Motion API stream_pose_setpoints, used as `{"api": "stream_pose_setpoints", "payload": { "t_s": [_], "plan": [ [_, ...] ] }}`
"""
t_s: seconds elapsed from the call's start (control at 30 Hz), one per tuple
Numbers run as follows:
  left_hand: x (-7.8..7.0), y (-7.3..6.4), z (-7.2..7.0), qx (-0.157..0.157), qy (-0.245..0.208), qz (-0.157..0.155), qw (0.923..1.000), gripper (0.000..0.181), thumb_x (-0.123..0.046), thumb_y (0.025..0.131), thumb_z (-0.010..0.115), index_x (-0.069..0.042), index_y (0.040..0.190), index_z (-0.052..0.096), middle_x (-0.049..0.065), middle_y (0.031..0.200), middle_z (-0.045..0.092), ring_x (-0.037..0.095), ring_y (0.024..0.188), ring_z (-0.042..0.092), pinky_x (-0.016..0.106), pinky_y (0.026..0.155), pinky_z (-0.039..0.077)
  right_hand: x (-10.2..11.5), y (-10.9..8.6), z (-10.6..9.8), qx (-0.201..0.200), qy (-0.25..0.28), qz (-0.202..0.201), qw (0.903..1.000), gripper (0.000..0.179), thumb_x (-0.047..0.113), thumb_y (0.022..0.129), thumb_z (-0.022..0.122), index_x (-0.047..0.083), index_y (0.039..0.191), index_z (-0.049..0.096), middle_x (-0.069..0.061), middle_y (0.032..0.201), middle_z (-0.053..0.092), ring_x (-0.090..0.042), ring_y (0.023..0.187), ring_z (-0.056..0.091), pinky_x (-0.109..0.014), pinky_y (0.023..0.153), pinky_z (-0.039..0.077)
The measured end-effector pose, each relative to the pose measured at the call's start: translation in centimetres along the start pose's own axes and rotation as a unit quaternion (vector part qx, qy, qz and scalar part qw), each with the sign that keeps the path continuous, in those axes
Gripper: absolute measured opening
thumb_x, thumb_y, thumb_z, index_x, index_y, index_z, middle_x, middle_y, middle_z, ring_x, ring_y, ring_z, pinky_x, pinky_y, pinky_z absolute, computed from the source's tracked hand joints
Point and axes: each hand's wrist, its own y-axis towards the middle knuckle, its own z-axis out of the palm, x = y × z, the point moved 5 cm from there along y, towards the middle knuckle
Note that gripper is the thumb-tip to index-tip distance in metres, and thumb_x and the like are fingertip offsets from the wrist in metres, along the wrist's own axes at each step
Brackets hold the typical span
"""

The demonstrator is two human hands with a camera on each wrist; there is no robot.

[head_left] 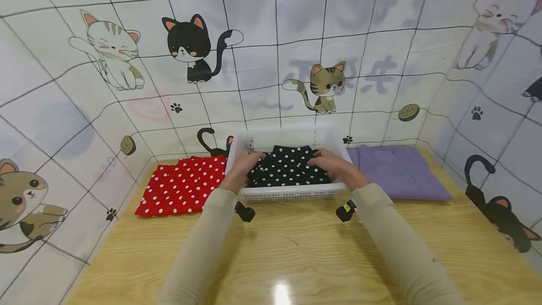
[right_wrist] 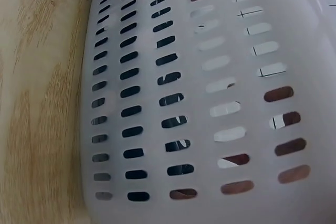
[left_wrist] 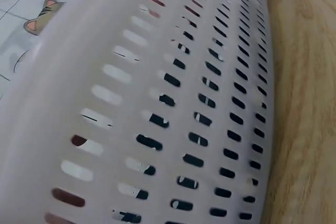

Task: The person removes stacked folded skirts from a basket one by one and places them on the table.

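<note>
A folded black cloth with white polka dots (head_left: 290,166) lies inside a white plastic basket (head_left: 292,196) with slotted walls. My left hand (head_left: 246,163) reaches over the front left of the basket and grips the cloth's left side. Opposite it, my right hand (head_left: 335,164) holds the cloth's right side, thumb and fingers at its edge. The lower fingers of both hands are partly hidden. In the wrist views the basket wall (left_wrist: 68,82) fills most of the picture; dark cloth and bits of skin show through its slots.
A folded red polka-dot cloth (head_left: 186,185) lies on the wooden table (head_left: 288,248) left of the basket. On the right is a folded purple cloth (head_left: 398,173). A cat-print wall covering (head_left: 262,60) stands close behind and along both sides.
</note>
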Motion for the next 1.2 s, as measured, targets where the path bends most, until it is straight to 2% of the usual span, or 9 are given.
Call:
{"api": "stream_pose_setpoints", "payload": {
  "t_s": [0.1, 0.23, 0.33, 0.4, 0.53, 0.7, 0.87, 1.0, 1.2],
  "plan": [
    [0.3, 0.0, 0.2, 0.007, 0.029, -0.017, 0.9994, 0.062, -0.040, 0.098, 0.062, -0.006, 0.147, 0.044, 0.019, 0.154, 0.045, 0.048, 0.139, 0.046, 0.066, 0.116, 0.039, 0.0, 0.0, 0.1, 0.003, -0.014, -0.001, 0.9999, 0.067, 0.031, 0.105, 0.050, 0.001, 0.159, 0.022, -0.026, 0.168, 0.016, -0.049, 0.155, 0.019, -0.073, 0.114, 0.034],
    [0.7, -0.2, 0.4, 0.010, 0.097, -0.031, 0.9947, 0.068, -0.043, 0.098, 0.062, -0.008, 0.152, 0.040, 0.018, 0.151, 0.047, 0.047, 0.137, 0.049, 0.061, 0.115, 0.043, 0.1, 0.1, 0.4, 0.017, -0.043, -0.019, 0.9987, 0.063, 0.031, 0.106, 0.048, 0.001, 0.158, 0.030, -0.024, 0.168, 0.020, -0.051, 0.155, 0.019, -0.076, 0.114, 0.031],
    [0.6, -0.2, 0.7, 0.022, 0.138, -0.013, 0.9902, 0.067, -0.044, 0.099, 0.060, -0.005, 0.152, 0.044, 0.018, 0.150, 0.050, 0.041, 0.136, 0.050, 0.057, 0.116, 0.043, 0.1, 0.1, 0.6, 0.021, -0.058, -0.027, 0.9978, 0.060, 0.030, 0.107, 0.047, 0.001, 0.157, 0.034, -0.024, 0.167, 0.024, -0.052, 0.154, 0.020, -0.077, 0.114, 0.030],
    [0.5, -0.1, 0.9, 0.026, 0.144, 0.000, 0.9892, 0.067, -0.043, 0.100, 0.059, -0.003, 0.151, 0.046, 0.018, 0.150, 0.051, 0.039, 0.138, 0.049, 0.056, 0.118, 0.040, 0.0, 0.1, 0.5, 0.018, -0.055, -0.028, 0.9980, 0.059, 0.029, 0.107, 0.047, 0.001, 0.157, 0.035, -0.024, 0.167, 0.025, -0.052, 0.154, 0.019, -0.077, 0.114, 0.029],
    [0.8, 0.1, 0.9, 0.028, 0.120, 0.001, 0.9924, 0.066, -0.042, 0.100, 0.059, -0.002, 0.151, 0.044, 0.019, 0.153, 0.048, 0.040, 0.144, 0.044, 0.059, 0.122, 0.035, -0.2, 0.2, 0.5, 0.015, -0.048, -0.026, 0.9984, 0.058, 0.029, 0.106, 0.048, 0.000, 0.156, 0.037, -0.024, 0.167, 0.024, -0.053, 0.154, 0.018, -0.078, 0.115, 0.028],
    [1.2, 0.3, 0.6, 0.028, 0.093, -0.013, 0.9951, 0.069, -0.045, 0.099, 0.061, -0.008, 0.153, 0.041, 0.018, 0.158, 0.042, 0.043, 0.146, 0.040, 0.066, 0.118, 0.035, -0.4, 0.3, 0.6, 0.012, -0.052, -0.022, 0.9983, 0.059, 0.030, 0.106, 0.051, 0.001, 0.156, 0.037, -0.024, 0.166, 0.026, -0.051, 0.154, 0.020, -0.078, 0.114, 0.029],
    [1.3, 0.3, 0.3, 0.030, 0.093, -0.012, 0.9951, 0.076, -0.048, 0.098, 0.061, -0.012, 0.159, 0.035, 0.016, 0.163, 0.037, 0.046, 0.146, 0.039, 0.066, 0.117, 0.036, -0.2, 0.1, 0.6, 0.009, -0.053, -0.023, 0.9983, 0.060, 0.029, 0.105, 0.051, 0.002, 0.156, 0.037, -0.023, 0.166, 0.028, -0.049, 0.154, 0.022, -0.078, 0.114, 0.030],
    [1.2, 0.3, 0.5, 0.041, 0.087, -0.013, 0.9953, 0.083, -0.048, 0.097, 0.062, -0.013, 0.164, 0.027, 0.015, 0.169, 0.028, 0.045, 0.152, 0.031, 0.067, 0.121, 0.030, -0.2, -0.1, 0.6, 0.006, -0.055, -0.019, 0.9983, 0.059, 0.029, 0.105, 0.051, 0.002, 0.156, 0.037, -0.023, 0.165, 0.028, -0.050, 0.154, 0.023, -0.078, 0.114, 0.030],
    [0.9, 0.4, 0.6, 0.044, 0.091, -0.002, 0.9949, 0.080, -0.046, 0.098, 0.061, -0.011, 0.163, 0.030, 0.012, 0.172, 0.024, 0.041, 0.157, 0.025, 0.064, 0.125, 0.025, -0.2, -0.1, 0.5, 0.004, -0.059, -0.027, 0.9979, 0.060, 0.029, 0.105, 0.051, 0.001, 0.155, 0.036, -0.024, 0.164, 0.030, -0.051, 0.152, 0.024, -0.079, 0.112, 0.030]
  ]
}}
